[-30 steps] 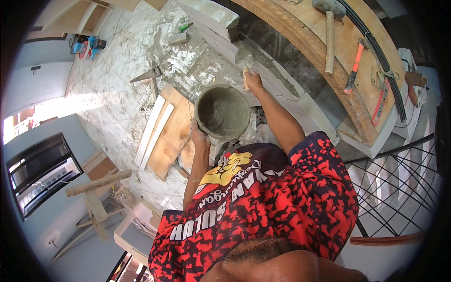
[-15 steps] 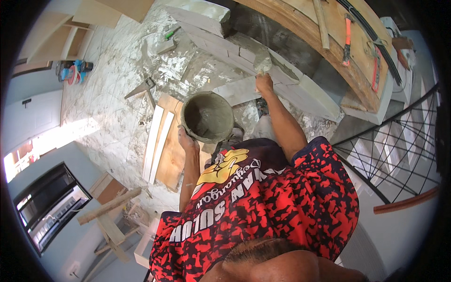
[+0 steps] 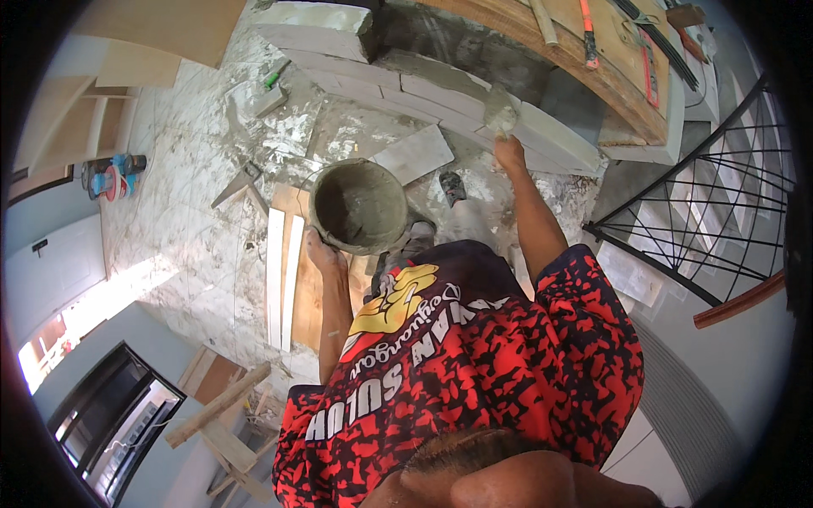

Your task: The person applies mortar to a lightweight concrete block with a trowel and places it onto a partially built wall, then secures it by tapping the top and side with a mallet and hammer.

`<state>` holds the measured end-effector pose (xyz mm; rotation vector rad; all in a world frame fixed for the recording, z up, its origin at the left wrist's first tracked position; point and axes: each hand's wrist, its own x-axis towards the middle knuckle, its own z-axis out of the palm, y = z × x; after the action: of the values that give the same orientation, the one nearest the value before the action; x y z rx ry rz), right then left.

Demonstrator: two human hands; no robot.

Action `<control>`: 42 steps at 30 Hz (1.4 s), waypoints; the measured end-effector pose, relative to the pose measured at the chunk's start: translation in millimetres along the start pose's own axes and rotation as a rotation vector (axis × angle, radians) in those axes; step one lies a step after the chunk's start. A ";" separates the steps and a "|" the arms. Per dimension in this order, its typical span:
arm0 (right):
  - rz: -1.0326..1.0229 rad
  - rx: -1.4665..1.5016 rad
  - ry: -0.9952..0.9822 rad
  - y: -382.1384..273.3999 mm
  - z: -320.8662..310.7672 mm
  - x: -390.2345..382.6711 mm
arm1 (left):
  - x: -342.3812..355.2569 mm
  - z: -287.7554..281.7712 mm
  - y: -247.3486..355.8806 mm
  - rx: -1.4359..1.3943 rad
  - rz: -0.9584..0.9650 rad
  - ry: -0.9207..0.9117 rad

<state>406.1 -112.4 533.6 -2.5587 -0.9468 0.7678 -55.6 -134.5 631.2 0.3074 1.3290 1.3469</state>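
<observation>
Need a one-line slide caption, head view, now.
Left grip on a grey bucket, right grip on a trowel near a low pale-block wall.

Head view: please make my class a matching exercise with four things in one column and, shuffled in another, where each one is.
Things
1. bucket
2. trowel
3. hand saw
4. orange-handled tool

Places
A. lying on the stained floor, left of the bucket in the picture
B. lying on the wooden board at the picture's upper right
C. held by the left hand
D. held by the right hand

Right pairs: 1-C, 2-D, 3-A, 4-B
</observation>
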 end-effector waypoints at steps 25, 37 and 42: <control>-0.386 0.292 -0.100 -91.8 64.0 -1.5 | -54.3 32.8 -34.1 -0.047 0.032 0.071; 0.352 0.903 -0.491 -72.5 -25.4 83.0 | -79.8 12.9 -53.5 -0.105 0.049 0.207; -0.110 0.153 -0.024 -36.6 -53.8 47.9 | -76.4 15.6 -49.2 -0.105 0.058 0.213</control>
<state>449.3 -58.6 575.5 -2.3510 -0.9865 0.8091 5.4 -203.5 635.0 0.1338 1.4268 1.5257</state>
